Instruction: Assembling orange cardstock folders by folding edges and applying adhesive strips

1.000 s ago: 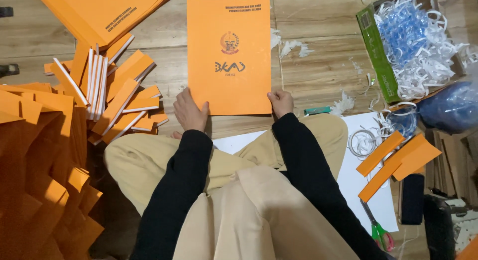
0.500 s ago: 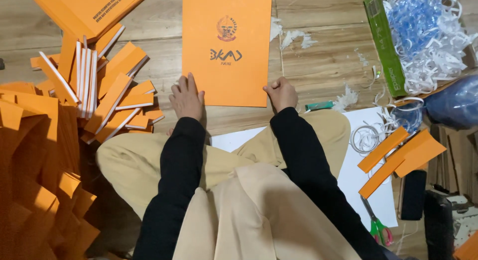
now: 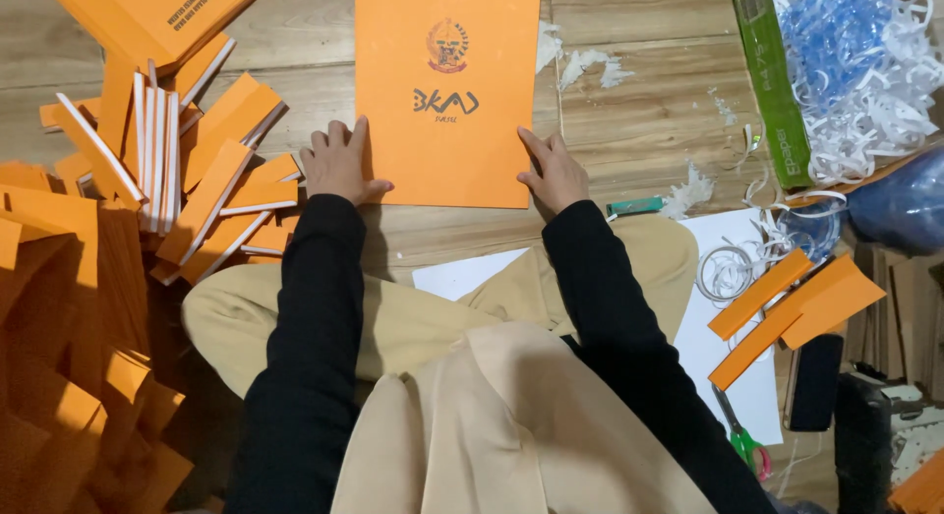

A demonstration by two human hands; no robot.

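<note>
An orange printed booklet cover [image 3: 447, 91] lies flat on the wooden floor [image 3: 649, 111] in front of my crossed legs. My left hand [image 3: 337, 163] rests at its lower left corner, fingers spread on the floor and the cover's edge. My right hand [image 3: 553, 170] presses on the lower right corner with fingers apart. Neither hand grips anything. Both arms wear black sleeves.
Orange paper strips and offcuts [image 3: 187, 180] are heaped at left, with a stack of orange booklets [image 3: 147, 12] above. A green box [image 3: 772, 81] with white and blue shredded scraps sits at right. Orange strips [image 3: 787, 302], white paper [image 3: 713, 357], scissors [image 3: 742, 440] and a teal cutter [image 3: 634, 207] lie near my right knee.
The view has shifted so the cover sits higher in frame. My left hand has slid left to the cover's lower left corner; my right hand stays on the lower right corner.
</note>
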